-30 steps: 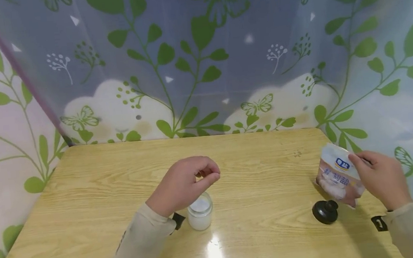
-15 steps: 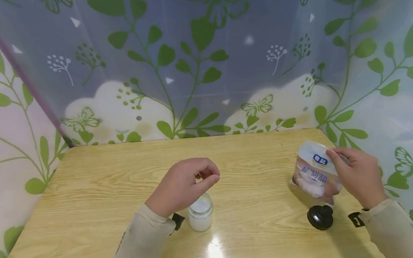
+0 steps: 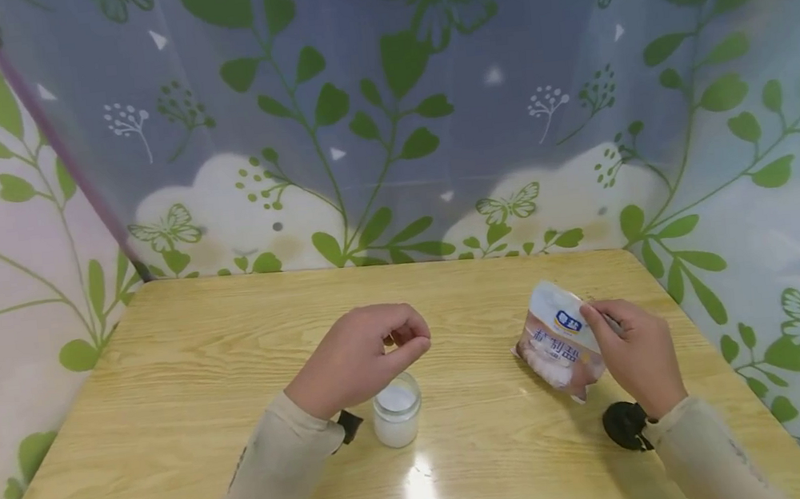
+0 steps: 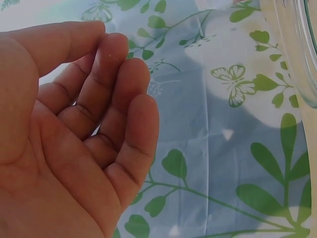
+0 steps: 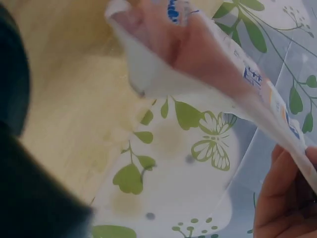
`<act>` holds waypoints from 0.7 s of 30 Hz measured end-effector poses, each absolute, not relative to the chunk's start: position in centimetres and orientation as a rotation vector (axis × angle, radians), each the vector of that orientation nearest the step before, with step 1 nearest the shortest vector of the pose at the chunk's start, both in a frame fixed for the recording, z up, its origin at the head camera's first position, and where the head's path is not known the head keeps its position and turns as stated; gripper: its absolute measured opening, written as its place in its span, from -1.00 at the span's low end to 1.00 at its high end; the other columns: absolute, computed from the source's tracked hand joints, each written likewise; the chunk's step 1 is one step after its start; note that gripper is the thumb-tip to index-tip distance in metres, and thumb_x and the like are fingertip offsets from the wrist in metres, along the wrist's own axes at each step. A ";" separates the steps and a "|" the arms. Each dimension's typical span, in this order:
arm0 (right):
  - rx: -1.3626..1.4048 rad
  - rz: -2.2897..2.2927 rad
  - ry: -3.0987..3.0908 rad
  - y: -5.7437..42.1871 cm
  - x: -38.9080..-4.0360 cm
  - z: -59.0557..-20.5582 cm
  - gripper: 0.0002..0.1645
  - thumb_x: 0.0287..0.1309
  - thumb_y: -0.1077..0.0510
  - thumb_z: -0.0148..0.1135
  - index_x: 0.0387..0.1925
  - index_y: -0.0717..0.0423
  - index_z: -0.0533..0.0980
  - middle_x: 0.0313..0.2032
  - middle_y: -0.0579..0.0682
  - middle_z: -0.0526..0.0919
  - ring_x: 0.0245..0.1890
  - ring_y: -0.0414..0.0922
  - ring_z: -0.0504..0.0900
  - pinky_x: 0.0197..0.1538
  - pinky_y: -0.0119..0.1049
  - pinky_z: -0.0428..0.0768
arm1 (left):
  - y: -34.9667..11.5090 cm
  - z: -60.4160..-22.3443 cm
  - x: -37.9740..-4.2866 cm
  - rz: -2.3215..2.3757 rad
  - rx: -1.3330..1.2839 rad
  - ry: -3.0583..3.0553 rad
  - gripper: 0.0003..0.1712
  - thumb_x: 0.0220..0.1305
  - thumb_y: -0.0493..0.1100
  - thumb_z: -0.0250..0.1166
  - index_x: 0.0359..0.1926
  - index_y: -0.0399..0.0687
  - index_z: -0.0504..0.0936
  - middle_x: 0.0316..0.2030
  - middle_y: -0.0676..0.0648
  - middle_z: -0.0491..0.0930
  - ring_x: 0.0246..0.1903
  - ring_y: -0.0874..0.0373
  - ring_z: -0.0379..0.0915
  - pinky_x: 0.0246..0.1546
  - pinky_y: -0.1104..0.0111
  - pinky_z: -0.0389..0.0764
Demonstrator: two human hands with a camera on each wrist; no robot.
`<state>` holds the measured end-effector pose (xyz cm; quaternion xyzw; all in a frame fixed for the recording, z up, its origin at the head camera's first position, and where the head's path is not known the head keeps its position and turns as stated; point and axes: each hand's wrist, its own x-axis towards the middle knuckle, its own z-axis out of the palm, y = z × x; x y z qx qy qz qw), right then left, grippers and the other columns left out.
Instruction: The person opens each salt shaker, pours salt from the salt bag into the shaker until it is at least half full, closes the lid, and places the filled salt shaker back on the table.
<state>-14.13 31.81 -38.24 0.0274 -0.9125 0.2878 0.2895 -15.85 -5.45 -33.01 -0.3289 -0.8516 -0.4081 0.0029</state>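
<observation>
My right hand point(image 3: 637, 351) pinches the top edge of a printed plastic salt bag point(image 3: 557, 343) between thumb and fingers. The bag hangs tilted over the right part of the table; in the right wrist view its side point(image 5: 198, 64) slants down to the fingers point(image 5: 282, 193). Behind a glass jar point(image 3: 397, 414) of white contents, my left hand point(image 3: 363, 357) hovers with loosely curved fingers. The left wrist view shows its palm and fingers point(image 4: 138, 129) with nothing in them. Part of the jar's glass point(image 4: 299, 54) shows at that view's upper right.
A round black lid point(image 3: 623, 425) with a knob lies by the right wrist, partly covered by the sleeve. The wooden table point(image 3: 234, 330) ends at a leaf-patterned curtain point(image 3: 330, 128) behind and on both sides. Dark blurred shapes point(image 5: 34, 193) fill the right wrist view's left side.
My right hand has moved left with the salt bag, from the right table edge towards the jar. My left hand has stayed beside the jar. The head view has shifted slightly.
</observation>
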 end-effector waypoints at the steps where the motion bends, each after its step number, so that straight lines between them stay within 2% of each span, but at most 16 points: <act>1: 0.056 0.776 -2.442 31.8 -13.9 -38.5 -0.80 0.36 0.10 0.37 -0.24 0.16 0.76 -0.31 0.08 0.80 -0.39 -0.33 0.60 -0.33 -0.62 0.43 | -5.4 -33.0 -15.9 -1.280 -1.036 -2.669 -0.92 0.49 -0.03 0.28 -0.22 0.30 0.65 -0.32 0.32 0.63 -0.30 0.40 0.54 -0.21 0.30 0.61; 6: -0.018 0.808 -2.508 31.9 -12.9 -38.9 -0.74 0.41 0.02 0.30 -0.27 0.12 0.74 -0.32 0.05 0.79 -0.44 -0.23 0.59 -0.37 -0.51 0.45 | -5.3 -33.0 -15.9 -1.273 -1.046 -2.672 -0.92 0.49 -0.04 0.27 -0.22 0.27 0.66 -0.33 0.33 0.62 -0.29 0.41 0.55 -0.20 0.31 0.61; 13: -0.052 0.811 -2.659 32.2 -11.8 -39.0 -0.65 0.46 -0.05 0.20 -0.17 0.13 0.72 -0.23 0.14 0.79 -0.35 -0.04 0.67 -0.39 -0.24 0.54 | -5.2 -33.1 -15.9 -1.263 -1.060 -2.685 -0.93 0.49 -0.03 0.27 -0.21 0.25 0.66 -0.33 0.33 0.62 -0.29 0.40 0.55 -0.20 0.31 0.60; 17: -0.045 0.845 -2.691 32.7 -11.3 -39.2 -0.63 0.46 -0.08 0.20 -0.05 0.12 0.70 -0.18 0.13 0.78 -0.40 -0.08 0.62 -0.45 -0.25 0.52 | -5.2 -33.0 -15.9 -1.268 -1.059 -2.694 -0.92 0.49 -0.04 0.27 -0.21 0.25 0.66 -0.32 0.30 0.63 -0.29 0.39 0.55 -0.20 0.30 0.60; 21: -0.023 0.873 -2.707 33.6 -10.6 -39.4 -0.58 0.48 -0.10 0.18 0.06 0.12 0.66 -0.20 0.10 0.76 -0.46 -0.20 0.57 -0.46 -0.31 0.52 | -5.2 -33.1 -15.9 -1.262 -1.049 -2.703 -0.92 0.49 -0.03 0.26 -0.22 0.27 0.65 -0.33 0.30 0.63 -0.30 0.39 0.55 -0.21 0.30 0.60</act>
